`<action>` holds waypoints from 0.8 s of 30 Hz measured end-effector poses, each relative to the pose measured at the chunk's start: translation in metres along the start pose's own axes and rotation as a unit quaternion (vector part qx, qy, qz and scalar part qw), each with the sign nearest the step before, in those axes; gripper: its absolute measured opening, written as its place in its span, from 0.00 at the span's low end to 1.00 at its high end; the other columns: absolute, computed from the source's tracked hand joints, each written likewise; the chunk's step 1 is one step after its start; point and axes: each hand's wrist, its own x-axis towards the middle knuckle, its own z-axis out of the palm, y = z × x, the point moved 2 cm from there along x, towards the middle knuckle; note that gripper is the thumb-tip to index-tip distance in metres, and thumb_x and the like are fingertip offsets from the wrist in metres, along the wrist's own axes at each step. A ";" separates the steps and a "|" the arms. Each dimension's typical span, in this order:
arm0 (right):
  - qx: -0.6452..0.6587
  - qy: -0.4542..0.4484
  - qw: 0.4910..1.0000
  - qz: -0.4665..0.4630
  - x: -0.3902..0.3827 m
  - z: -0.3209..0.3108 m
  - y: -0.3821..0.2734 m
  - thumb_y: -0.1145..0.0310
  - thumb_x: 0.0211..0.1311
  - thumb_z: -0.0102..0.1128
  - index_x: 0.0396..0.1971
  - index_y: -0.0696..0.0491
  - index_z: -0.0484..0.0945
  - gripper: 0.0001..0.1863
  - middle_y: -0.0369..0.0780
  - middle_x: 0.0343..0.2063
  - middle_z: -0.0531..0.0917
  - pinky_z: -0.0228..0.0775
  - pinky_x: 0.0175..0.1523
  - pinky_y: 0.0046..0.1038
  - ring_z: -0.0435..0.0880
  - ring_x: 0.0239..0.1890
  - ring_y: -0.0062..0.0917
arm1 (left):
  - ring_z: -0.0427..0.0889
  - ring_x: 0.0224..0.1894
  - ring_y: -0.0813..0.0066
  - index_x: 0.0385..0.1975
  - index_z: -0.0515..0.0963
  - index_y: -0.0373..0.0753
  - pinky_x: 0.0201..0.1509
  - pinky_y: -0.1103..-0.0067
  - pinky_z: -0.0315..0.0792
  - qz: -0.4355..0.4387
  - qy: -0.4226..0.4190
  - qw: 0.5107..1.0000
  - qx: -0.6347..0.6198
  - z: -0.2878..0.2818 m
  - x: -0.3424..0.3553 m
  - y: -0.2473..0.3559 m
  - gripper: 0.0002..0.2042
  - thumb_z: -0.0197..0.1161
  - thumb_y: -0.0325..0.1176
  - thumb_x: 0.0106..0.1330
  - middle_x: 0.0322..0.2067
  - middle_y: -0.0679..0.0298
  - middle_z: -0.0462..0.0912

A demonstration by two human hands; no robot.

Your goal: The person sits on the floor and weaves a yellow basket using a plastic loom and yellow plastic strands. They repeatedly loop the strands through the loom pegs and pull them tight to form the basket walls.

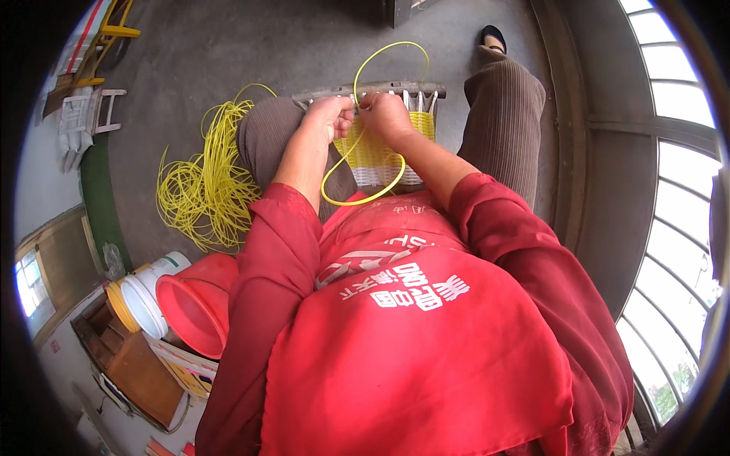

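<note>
A woven panel (417, 148) of yellow and white strands lies between my knees, with a wooden bar (431, 90) along its far edge and white warp strands showing below that bar. My left hand (331, 115) is closed at the yellow cord (360, 200), near the panel's upper left. Beside it my right hand (385, 118) pinches the same cord at the far edge, its fingertips partly hidden. The cord arcs above the bar and hangs in a big loop below my hands, over the panel. A tangled heap of yellow cord (205, 178) lies left of my left knee.
A red bucket (182, 300) and nested white buckets (144, 308) stand at lower left beside a brown box (144, 376). Stools and chairs (106, 110) are along the left wall. A tall window (680, 220) runs down the right side. My foot (493, 38) is at upper right.
</note>
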 end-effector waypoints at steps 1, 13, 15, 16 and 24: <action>-0.017 -0.011 1.000 0.001 0.002 -0.002 -0.003 0.68 0.44 0.59 0.30 0.52 0.82 0.10 0.48 0.27 0.82 0.73 0.39 0.36 0.82 0.32 0.40 | 0.64 0.10 0.80 0.23 0.71 0.42 0.15 0.79 0.61 0.010 -0.005 1.000 -0.011 0.002 0.000 0.000 0.05 0.55 0.34 0.59 0.14 0.69 0.70; -0.053 -0.110 0.991 0.048 0.021 0.020 0.006 0.65 0.37 0.58 0.25 0.54 0.82 0.12 0.47 0.27 0.82 0.74 0.39 0.35 0.82 0.31 0.39 | 0.64 0.07 0.73 0.25 0.70 0.42 0.09 0.77 0.56 0.048 -0.062 0.997 -0.020 -0.003 -0.001 -0.015 0.04 0.48 0.30 0.59 0.11 0.63 0.67; -0.125 -0.156 0.979 -0.039 0.031 0.029 0.007 0.68 0.33 0.58 0.22 0.55 0.81 0.12 0.46 0.25 0.82 0.73 0.32 0.32 0.82 0.26 0.35 | 0.64 0.07 0.73 0.30 0.73 0.42 0.09 0.76 0.58 0.044 -0.042 0.994 0.088 -0.002 -0.016 -0.003 0.07 0.46 0.27 0.57 0.10 0.63 0.67; -0.088 -0.162 0.982 -0.036 0.031 0.030 0.006 0.70 0.33 0.58 0.21 0.56 0.81 0.10 0.44 0.23 0.82 0.73 0.29 0.31 0.81 0.24 0.33 | 0.64 0.07 0.73 0.33 0.74 0.42 0.09 0.76 0.59 0.040 -0.029 0.989 0.142 -0.001 -0.019 0.001 0.10 0.45 0.26 0.56 0.10 0.64 0.67; 0.266 -0.143 0.935 0.184 0.023 0.042 0.021 0.78 0.37 0.57 0.19 0.56 0.79 0.04 0.37 0.15 0.78 0.66 0.18 0.25 0.76 0.17 0.20 | 0.80 0.17 0.60 0.26 0.80 0.37 0.23 0.69 0.74 0.276 0.001 0.730 0.625 0.001 -0.034 0.025 0.09 0.53 0.22 0.49 0.15 0.54 0.78</action>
